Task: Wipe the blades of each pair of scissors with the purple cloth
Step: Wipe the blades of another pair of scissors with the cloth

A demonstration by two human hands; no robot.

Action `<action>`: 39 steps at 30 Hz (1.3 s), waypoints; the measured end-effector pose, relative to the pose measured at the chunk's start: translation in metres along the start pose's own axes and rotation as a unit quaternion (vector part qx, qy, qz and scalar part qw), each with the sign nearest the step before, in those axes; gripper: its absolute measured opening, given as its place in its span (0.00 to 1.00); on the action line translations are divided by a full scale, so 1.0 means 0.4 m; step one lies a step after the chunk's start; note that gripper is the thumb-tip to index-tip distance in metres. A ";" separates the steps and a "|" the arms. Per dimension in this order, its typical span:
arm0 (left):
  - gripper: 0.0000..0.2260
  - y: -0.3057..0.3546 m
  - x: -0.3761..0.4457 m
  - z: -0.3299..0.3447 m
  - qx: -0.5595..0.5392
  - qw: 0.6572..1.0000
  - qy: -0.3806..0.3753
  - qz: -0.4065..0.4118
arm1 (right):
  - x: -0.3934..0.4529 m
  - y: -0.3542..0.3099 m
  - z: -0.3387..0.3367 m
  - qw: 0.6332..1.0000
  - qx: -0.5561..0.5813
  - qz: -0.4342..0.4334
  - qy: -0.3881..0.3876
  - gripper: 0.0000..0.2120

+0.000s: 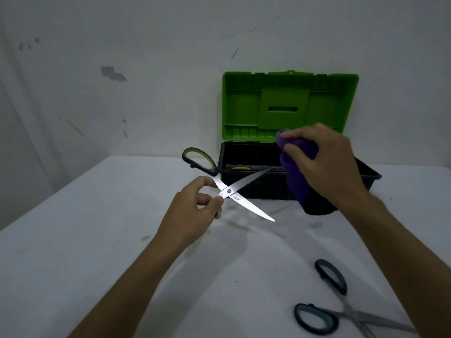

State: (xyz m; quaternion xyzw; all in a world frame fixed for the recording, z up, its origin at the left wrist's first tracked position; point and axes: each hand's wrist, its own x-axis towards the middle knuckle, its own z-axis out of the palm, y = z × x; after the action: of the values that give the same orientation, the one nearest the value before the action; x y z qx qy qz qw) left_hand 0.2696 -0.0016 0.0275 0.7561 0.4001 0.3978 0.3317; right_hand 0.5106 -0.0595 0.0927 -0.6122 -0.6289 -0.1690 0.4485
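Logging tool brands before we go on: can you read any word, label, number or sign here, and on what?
None can be read.
green-handled scissors: no print visible on blades or handle.
teal-handled scissors: no marking visible.
toolbox: lid shows moulded ribs and a slot only, no lettering.
purple cloth: no tag visible.

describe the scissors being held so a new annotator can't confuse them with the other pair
Start at the open green-lidded toolbox at the back of the white table. Just in front of its left end, the left hand holds the green-handled scissors up, blades spread. The teal-handled scissors lie flat at the near right.
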 end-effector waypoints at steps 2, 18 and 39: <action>0.05 -0.004 -0.001 0.005 0.012 1.000 0.008 0.011 | -0.008 -0.031 0.004 0.997 0.028 -0.029 -0.068 0.11; 0.08 -0.007 -0.016 0.012 0.053 0.991 0.107 0.058 | -0.013 -0.074 -0.001 0.992 0.076 -0.065 -0.082 0.11; 0.09 -0.030 0.004 -0.030 0.265 0.930 0.238 0.095 | -0.020 -0.026 0.007 0.992 0.035 -0.032 -0.117 0.11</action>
State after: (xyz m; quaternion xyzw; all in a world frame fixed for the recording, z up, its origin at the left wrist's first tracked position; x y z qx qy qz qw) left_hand 0.2558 0.0075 0.0238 0.7341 0.4845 0.4752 -0.0243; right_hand 0.4988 -0.0644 0.0884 -0.5912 -0.7018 -0.0889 0.3874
